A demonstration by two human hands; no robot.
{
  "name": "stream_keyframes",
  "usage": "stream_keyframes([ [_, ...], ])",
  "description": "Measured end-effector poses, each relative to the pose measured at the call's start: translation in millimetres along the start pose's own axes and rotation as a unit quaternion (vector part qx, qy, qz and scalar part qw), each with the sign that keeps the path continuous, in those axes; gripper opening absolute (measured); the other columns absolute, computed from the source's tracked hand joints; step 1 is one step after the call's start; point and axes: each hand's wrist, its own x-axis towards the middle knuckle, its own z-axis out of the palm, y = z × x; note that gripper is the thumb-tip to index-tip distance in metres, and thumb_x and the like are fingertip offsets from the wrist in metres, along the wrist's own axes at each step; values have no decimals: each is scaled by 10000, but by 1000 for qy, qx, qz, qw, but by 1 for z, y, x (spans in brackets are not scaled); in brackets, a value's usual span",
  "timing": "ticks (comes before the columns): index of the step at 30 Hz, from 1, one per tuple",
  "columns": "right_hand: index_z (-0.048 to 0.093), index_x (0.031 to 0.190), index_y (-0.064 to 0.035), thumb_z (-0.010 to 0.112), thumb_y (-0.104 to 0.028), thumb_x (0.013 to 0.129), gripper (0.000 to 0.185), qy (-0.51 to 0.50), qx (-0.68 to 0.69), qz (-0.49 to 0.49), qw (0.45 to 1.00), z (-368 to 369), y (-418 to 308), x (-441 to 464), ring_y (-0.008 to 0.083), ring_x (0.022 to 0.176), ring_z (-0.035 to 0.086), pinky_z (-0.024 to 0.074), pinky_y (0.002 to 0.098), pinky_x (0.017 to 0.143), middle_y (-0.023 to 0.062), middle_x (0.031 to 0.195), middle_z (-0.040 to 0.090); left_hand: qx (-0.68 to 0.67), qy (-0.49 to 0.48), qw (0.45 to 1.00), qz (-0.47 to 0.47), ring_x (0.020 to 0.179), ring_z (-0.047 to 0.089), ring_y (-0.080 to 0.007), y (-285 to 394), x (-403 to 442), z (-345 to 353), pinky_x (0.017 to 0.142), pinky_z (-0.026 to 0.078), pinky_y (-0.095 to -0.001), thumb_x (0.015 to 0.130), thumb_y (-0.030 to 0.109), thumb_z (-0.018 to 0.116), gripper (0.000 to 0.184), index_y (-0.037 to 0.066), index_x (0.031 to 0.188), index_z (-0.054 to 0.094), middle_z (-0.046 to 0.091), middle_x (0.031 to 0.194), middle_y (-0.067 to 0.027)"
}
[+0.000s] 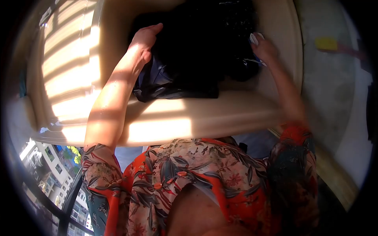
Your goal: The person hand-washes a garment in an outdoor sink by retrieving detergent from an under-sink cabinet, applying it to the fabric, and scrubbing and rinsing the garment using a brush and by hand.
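Observation:
A heap of wet-looking black cloth (193, 47), seemingly a garment, lies in a beige basin (236, 104). On its left side my left hand (145, 41) is closed on the cloth, its fingertips partly lost against the dark fabric. A bluish, shinier fold (157, 74) shows below that hand. At the cloth's right edge my right hand (265, 49), slightly blurred, is closed around a small white object (255, 38). Only parts of that object stick out past the fingers, and its kind is not clear. Dark shadow hides most of the garment's detail.
Striped sunlight falls on the ribbed slope (69, 70) at the basin's left. A yellow-ended tool with a pinkish handle (327, 44) lies on the grey surface (327, 82) to the right. Lower left, window bars (71, 196) stand before buildings outside.

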Motion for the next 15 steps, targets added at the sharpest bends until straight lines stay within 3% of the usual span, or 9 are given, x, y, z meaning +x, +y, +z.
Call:
stream_keyframes([
  [1, 470, 1324, -228, 572, -365, 837, 516, -81, 17, -29, 996, -7, 14, -4, 346, 1035, 577, 466, 414, 873, 154, 1181, 582, 13, 8, 1000, 5, 1049, 570, -224, 1, -3, 2, 888, 461, -319, 918, 221, 539, 367, -7, 1206, 533, 588, 1176, -143],
  [2, 482, 1317, -214, 592, -374, 825, 529, -119, -81, -83, 986, 3, 27, -2, 342, 1050, 573, 461, 408, 883, 145, 1186, 586, 25, 6, 1000, 12, 1023, 581, -220, -3, 3, -1, 868, 473, -314, 919, 218, 538, 360, -9, 1198, 539, 599, 1154, -140],
  [5, 495, 1310, -179, 627, -417, 800, 579, -39, 14, -137, 990, 3, 13, 31, 323, 1065, 572, 457, 377, 894, 183, 1181, 580, 33, -4, 999, 17, 971, 605, -208, -10, 19, -9, 831, 494, -302, 919, 213, 537, 345, -15, 1177, 554, 622, 1106, -130],
  [6, 447, 1345, -137, 634, -477, 791, 677, -10, 150, -125, 981, 1, -6, 46, 295, 1118, 543, 436, 349, 924, 203, 1205, 561, 18, -9, 1000, 7, 972, 604, -206, -7, 12, -5, 835, 493, -300, 918, 214, 539, 343, -17, 1171, 558, 624, 1102, -129],
  [7, 390, 1372, -76, 622, -529, 793, 771, 18, 350, -149, 925, 11, -27, 55, 280, 1172, 499, 408, 342, 960, 204, 1251, 525, 1, -15, 1000, -3, 973, 604, -203, -5, 7, -2, 839, 492, -299, 917, 215, 541, 342, -19, 1165, 563, 626, 1098, -127],
  [9, 334, 1367, 39, 613, -527, 810, 841, -40, 302, -113, 946, 18, -65, 56, 289, 1194, 477, 394, 346, 978, 199, 1294, 486, 0, -8, 1000, -1, 969, 607, -198, -3, 6, 0, 833, 494, -292, 914, 222, 548, 343, -20, 1155, 571, 632, 1089, -123],
  [12, 444, 1286, 61, 640, -413, 832, 685, -125, 312, -116, 935, 13, -81, 32, 260, 1123, 520, 424, 334, 941, 172, 1200, 559, 16, 4, 1000, 8, 943, 617, -191, 7, -7, 4, 822, 497, -280, 910, 232, 557, 337, -19, 1132, 589, 644, 1062, -117],
  [14, 531, 1209, 34, 637, -312, 852, 508, -79, 500, -73, 859, 19, -45, 49, 234, 1070, 557, 456, 329, 912, 129, 1171, 585, 10, -18, 1000, 19, 919, 625, -185, 4, -1, 0, 814, 499, -273, 907, 237, 563, 330, -17, 1114, 601, 652, 1041, -112],
  [15, 551, 1186, 14, 629, -274, 858, 443, -124, 598, -44, 791, -8, -35, 41, 221, 1047, 570, 468, 323, 896, 110, 1156, 595, 0, -43, 999, 24, 907, 628, -183, -3, 17, -8, 811, 500, -270, 906, 240, 566, 327, -15, 1105, 607, 656, 1032, -110],
])
